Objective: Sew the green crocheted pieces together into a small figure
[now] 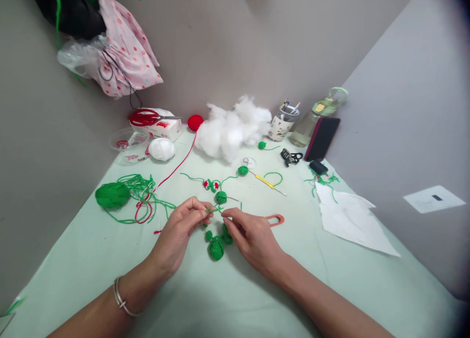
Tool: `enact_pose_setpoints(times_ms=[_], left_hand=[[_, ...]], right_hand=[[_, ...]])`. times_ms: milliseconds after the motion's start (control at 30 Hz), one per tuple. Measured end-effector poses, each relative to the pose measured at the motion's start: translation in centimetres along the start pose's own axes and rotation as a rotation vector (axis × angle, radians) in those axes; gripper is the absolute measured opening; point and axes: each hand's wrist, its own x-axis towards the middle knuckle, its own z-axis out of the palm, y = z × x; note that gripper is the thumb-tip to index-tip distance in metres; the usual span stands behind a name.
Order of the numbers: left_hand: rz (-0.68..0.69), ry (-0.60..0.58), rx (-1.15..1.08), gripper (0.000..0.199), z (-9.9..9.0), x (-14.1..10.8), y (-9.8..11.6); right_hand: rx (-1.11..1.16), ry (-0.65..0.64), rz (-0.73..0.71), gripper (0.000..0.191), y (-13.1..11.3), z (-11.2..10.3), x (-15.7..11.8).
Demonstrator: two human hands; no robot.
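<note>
My left hand [187,223] is closed, its thumb and fingers pinching a strand of green yarn [214,210]. Opposite it, my right hand [249,230] is closed too, its fingertips near the same yarn; what exactly they grip is too small to make out. Between and below the hands lie green crocheted pieces, the largest a round one [216,249], with one partly hidden by my right hand. Just beyond the fingers sits a green crocheted ball [221,197] with a dark thin needle-like piece beside it. Two small red, white and green pieces [211,185] lie behind.
A yellow-handled crochet hook [265,181] and an orange stitch marker [276,220] lie nearby. Green yarn [112,196] is tangled at left. White stuffing [235,130], a red yarn ball [195,123], red scissors [145,117], a cup [282,125], bottle [304,127] and phone [322,139] stand behind.
</note>
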Motion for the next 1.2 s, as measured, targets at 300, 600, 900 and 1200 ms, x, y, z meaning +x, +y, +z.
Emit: enact_pose_setpoints(times_ms=[300,600,900,1200], left_hand=[[-0.016,-0.002,-0.027,0.012,-0.08,0.26,0.04],[-0.057,-0.04,0.005,0.013,0.07,0.3,0.13],[-0.042,-0.047,0.005,0.011,-0.23,0.31,0.13],[-0.045,-0.095,-0.05,0.011,-0.38,0.54,0.1]], right_hand=[[0.004,-0.024,0.048,0.023,0.09,0.03,-0.1],[0.016,0.005,0.058,0.024,0.19,-0.21,-0.02],[0.019,-0.008,0.088,0.022,0.24,-0.22,-0.03],[0.022,0.012,0.056,0.022,0.19,-0.21,-0.04]])
